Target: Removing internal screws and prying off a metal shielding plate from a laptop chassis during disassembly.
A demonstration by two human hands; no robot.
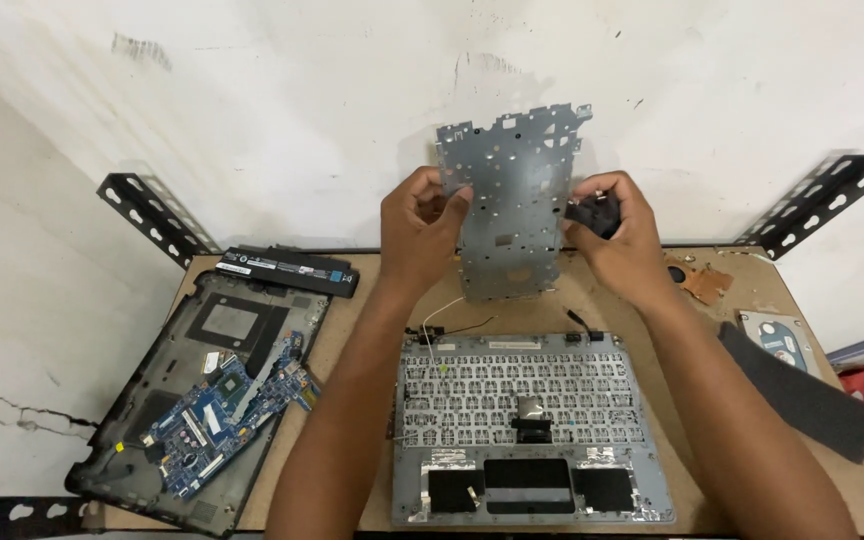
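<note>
My left hand (422, 222) grips the left edge of a thin grey perforated metal plate (512, 200), held upright above the table. At the plate's right edge my right hand (617, 232) is closed around a small black part (594, 212). Below both hands lies an upturned laptop palmrest (532, 430) showing the back of its keyboard, with thin wires trailing from its top edge.
A black laptop bottom case (152, 400) holding a blue circuit board (232, 410) lies at the left, with a long black battery (292, 268) behind it. A dark foam sheet (802, 395), a hard drive (780, 338) and a copper-coloured piece (704, 282) sit at the right.
</note>
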